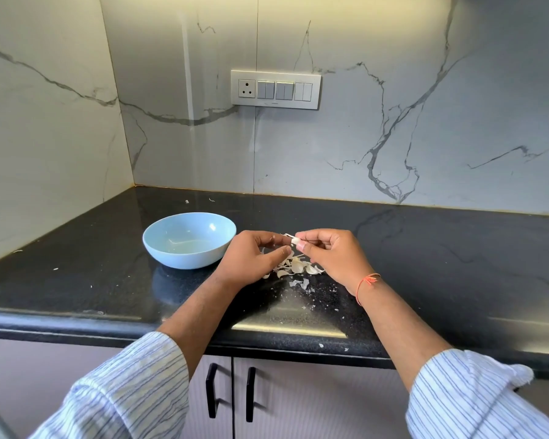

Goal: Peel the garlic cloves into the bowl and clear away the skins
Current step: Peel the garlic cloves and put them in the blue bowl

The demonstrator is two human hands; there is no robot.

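Item 1. Garlic clove (pixel 295 240): small, white, held above the worktop (pixel 425 248) between both hands, just right of the bowl, near frame centre.

Item 2. Right hand (pixel 333 253): grip closed to a pinch; thumb and forefinger tips meet on the clove, remaining fingers curled under the palm. An orange thread (pixel 366 285) circles the wrist.

Item 3. Left hand (pixel 251 256): grip partly closed; fingers curled toward the clove from its 9 o'clock side, fingertips touching or just beside it. Whether they actually press on the clove cannot be told.

Item 4. Bowl (pixel 159 245): pale blue, round, upright on the worktop at 9 o'clock from the hands, its rim just beside the left hand. What lies inside cannot be made out beyond faint pale marks on the bottom.

Item 5. Skins (pixel 298 268): loose heap of papery white pieces and thin stems on the worktop, directly under the hands, at 6 o'clock from the clove. Smaller flakes (pixel 301 283) are scattered toward the front edge; a few specks lie near the back wall at 11 o'clock.

Item 6. Worktop: black, glossy, set in a corner against marble-pattern wall panels.

Item 7. Switch plate (pixel 275 89): on the wall at 12 o'clock, one socket and three pairs of switches.

Item 8. Cabinet doors (pixel 298 407): below the worktop edge at 6 o'clock, two black handles.

Item 9. Sleeves (pixel 133 384): striped, pushed up both forearms.
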